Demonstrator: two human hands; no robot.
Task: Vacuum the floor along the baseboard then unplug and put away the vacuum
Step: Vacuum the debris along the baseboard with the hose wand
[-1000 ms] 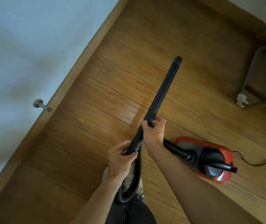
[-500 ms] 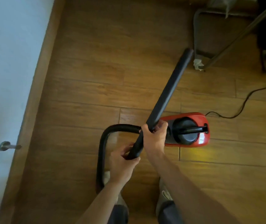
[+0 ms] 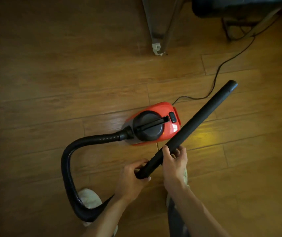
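1. both my hands are grasping the long black plastic vacuum wand (image 3: 196, 124): my left hand (image 3: 131, 178) wraps its lower end, and my right hand (image 3: 174, 165) grips just above, fingers (image 3: 179, 151) curled round it.
2. the small red canister vacuum with a black top handle (image 3: 155, 124) sits on the wooden plank floor (image 3: 51, 82) just ahead of my hands. its ribbed black hose (image 3: 66, 168) loops left and back past my pale shoe (image 3: 89, 198).
3. in the last second the white wall and baseboard slid out of view, and the wand swung right, its tip now towards the thin black power cord (image 3: 217, 74).
4. i judge the baseboard pass is over and unplugging comes next.
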